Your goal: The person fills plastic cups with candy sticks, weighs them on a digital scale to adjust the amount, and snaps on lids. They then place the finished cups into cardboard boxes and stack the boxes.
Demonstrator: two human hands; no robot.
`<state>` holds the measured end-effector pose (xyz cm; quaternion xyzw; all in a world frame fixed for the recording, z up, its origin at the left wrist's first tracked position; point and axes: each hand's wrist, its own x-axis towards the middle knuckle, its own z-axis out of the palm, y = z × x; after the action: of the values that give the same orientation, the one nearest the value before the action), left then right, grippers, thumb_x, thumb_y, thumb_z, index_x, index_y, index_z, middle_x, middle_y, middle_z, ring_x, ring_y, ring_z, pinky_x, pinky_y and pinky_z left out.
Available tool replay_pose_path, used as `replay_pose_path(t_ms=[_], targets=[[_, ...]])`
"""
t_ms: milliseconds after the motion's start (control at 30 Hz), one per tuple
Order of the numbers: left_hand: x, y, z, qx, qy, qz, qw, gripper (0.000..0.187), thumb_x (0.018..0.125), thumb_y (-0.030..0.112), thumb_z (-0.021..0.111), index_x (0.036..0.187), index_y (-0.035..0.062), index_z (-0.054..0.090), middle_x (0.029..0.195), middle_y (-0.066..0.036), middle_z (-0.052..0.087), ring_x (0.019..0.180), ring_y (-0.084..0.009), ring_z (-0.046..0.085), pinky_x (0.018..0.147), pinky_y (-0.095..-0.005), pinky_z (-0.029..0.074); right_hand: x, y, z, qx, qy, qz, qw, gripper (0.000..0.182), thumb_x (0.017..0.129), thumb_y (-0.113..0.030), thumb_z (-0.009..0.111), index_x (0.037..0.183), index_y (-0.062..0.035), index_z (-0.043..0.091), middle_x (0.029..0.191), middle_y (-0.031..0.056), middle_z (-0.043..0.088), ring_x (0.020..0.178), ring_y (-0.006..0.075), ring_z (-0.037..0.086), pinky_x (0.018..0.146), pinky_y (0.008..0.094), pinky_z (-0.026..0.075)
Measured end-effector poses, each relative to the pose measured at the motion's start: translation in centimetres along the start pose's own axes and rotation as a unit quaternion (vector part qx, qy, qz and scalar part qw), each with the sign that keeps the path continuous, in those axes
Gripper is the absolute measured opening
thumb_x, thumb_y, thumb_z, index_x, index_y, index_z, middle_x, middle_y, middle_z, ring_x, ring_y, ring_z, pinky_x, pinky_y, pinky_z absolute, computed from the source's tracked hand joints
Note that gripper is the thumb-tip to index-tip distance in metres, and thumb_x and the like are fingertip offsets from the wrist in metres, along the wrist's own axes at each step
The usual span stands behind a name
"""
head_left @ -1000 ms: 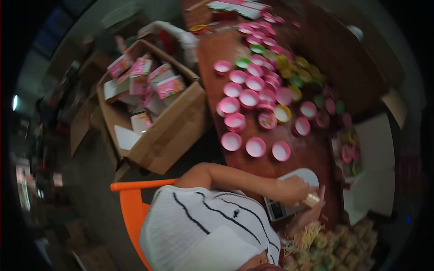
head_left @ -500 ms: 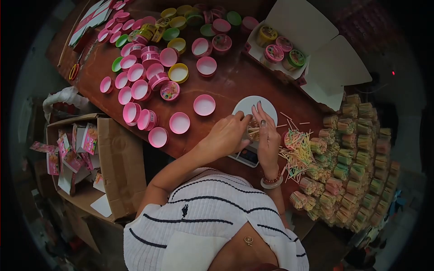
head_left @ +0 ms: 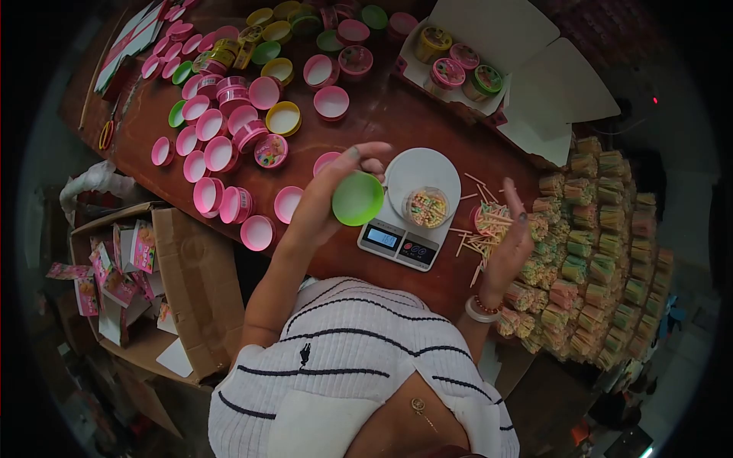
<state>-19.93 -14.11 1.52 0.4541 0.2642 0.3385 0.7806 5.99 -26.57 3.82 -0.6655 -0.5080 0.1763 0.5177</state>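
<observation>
Far to the left of the hands, below the counter's (head_left: pixel 382 122) edge, an open cardboard box (head_left: pixel 191 267) holds pink printed packets. On the counter, up and left of the left hand, lie many lids, mostly pink (head_left: pixel 217 153) with a few yellow (head_left: pixel 282 117) and green ones among them, most turned hollow side up and not yet on any tub.

The left hand (head_left: pixel 336 187) is raised above the counter, fingers curled around a green lid (head_left: pixel 357 198) that it grips by the rim.

Just right of that hand stands a small digital scale (head_left: pixel 405 217) with its display lit, and on its white pan sits a clear tub (head_left: pixel 426 206) filled with coloured sticks, open at the top. By the look of it, the filling and weighing of this tub are done and the capping is left.

The right hand (head_left: pixel 511 244) hovers open with fingers spread over loose sticks (head_left: pixel 477 237), holding nothing. Beyond it a large pile of bundled sticks (head_left: pixel 603 259) remains unpacked. Above the right hand, a white carton (head_left: pixel 534 46) already holds four capped tubs (head_left: pixel 458 69), with room for more.
</observation>
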Motion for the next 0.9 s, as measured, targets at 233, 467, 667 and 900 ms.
replay_pose_path(t_ms=[233, 467, 667, 900], targets=[[-0.4, -1.3, -0.3, -0.543, 0.102, -0.037, 0.833, 0.045, 0.103, 0.026, 0.052, 0.140, -0.0001, 0.051, 0.132, -0.017, 0.059, 0.131, -0.0320, 0.053, 0.120, -0.0613, 0.032, -3.1, 7.8, -7.7, -0.263, 0.071, 0.086, 0.958, 0.036, 0.110, -0.018, 0.040, 0.107, 0.0038, 0.069, 0.095, 0.0140, 0.074, 0.072, 0.0214, 0.064, 0.072, 0.0351, 0.050], [1.1, -0.2, 1.2, -0.528, 0.167, -0.030, 0.832, 0.041, 0.102, 0.033, 0.060, 0.128, 0.0021, 0.057, 0.130, -0.019, 0.061, 0.129, -0.0322, 0.055, 0.119, -0.0531, 0.039, -4.2, 10.1, -6.2, -0.309, 0.095, 0.083, 0.942, 0.022, 0.105, -0.019, 0.053, 0.108, -0.0026, 0.068, 0.108, 0.0132, 0.069, 0.100, 0.0286, 0.063, 0.079, 0.0407, 0.052], [1.8, -1.1, 3.3, -0.366, 0.152, -0.013, 0.918, 0.043, 0.103, 0.035, 0.059, 0.132, 0.0043, 0.055, 0.129, -0.013, 0.059, 0.122, -0.0287, 0.058, 0.113, -0.0442, 0.045, -3.1, 2.6, -0.3, -0.296, -0.007, -0.065, 0.953, 0.068, 0.083, -0.023, 0.083, 0.141, -0.0058, 0.054, 0.147, 0.0139, 0.052, 0.142, 0.0376, 0.040, 0.116, 0.0482, 0.035], [2.7, -2.2, 6.9, 0.416, -0.028, 0.214, 0.883, 0.053, 0.086, 0.012, 0.071, 0.138, 0.0085, 0.060, 0.127, -0.017, 0.058, 0.116, -0.0326, 0.059, 0.102, -0.0428, 0.048, -3.5, 4.2, 7.7, -0.066, -0.078, -0.070, 0.992, 0.092, 0.075, -0.014, 0.087, 0.152, -0.0024, 0.037, 0.149, 0.0232, 0.042, 0.141, 0.0419, 0.039, 0.118, 0.0531, 0.031]])
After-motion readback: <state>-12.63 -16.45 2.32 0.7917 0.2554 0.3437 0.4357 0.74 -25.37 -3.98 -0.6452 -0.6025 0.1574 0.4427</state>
